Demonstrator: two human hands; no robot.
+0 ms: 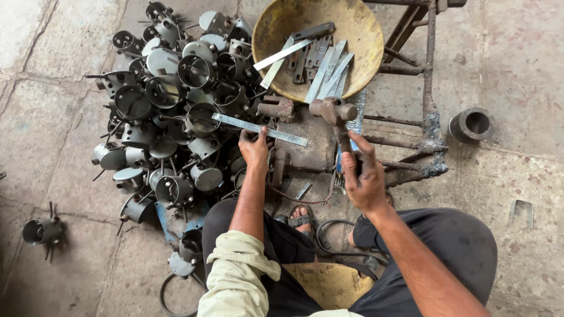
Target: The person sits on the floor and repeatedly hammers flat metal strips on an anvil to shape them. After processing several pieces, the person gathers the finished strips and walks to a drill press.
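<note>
1. Hammer (335, 111) up in the right hand (363, 176), centre-right of the frame. The grip is clenched around the handle low down, and the rusty head sits above the knuckles, towards the top of the frame.

2. Left hand (254, 147) is at centre frame, fingers pinching the near edge of a flat metal strip (258, 129). Grip closed on it, holding it down on the rusty iron block (305, 149) that serves as the worktop.

3. Key relation: the strip lies left of and slightly below the hammer head. Its long axis runs from upper left to lower right across the frame, and its right end stops just short of the hammer handle. The left hand is touching it; the right hand is near but apart.

4. The strip looks thin, straight, pale grey and fairly bright against all the rust around it.

5. More strips of the same kind lie in a yellowish bowl (364, 35) at the top centre of the frame.

6. Upper left, a big heap of round metal cups (170, 105) with wire legs covers the floor (47, 117). One stray cup (42, 230) sits apart at lower left.

7. A short metal ring (471, 124) rests on the floor at the right.
</note>
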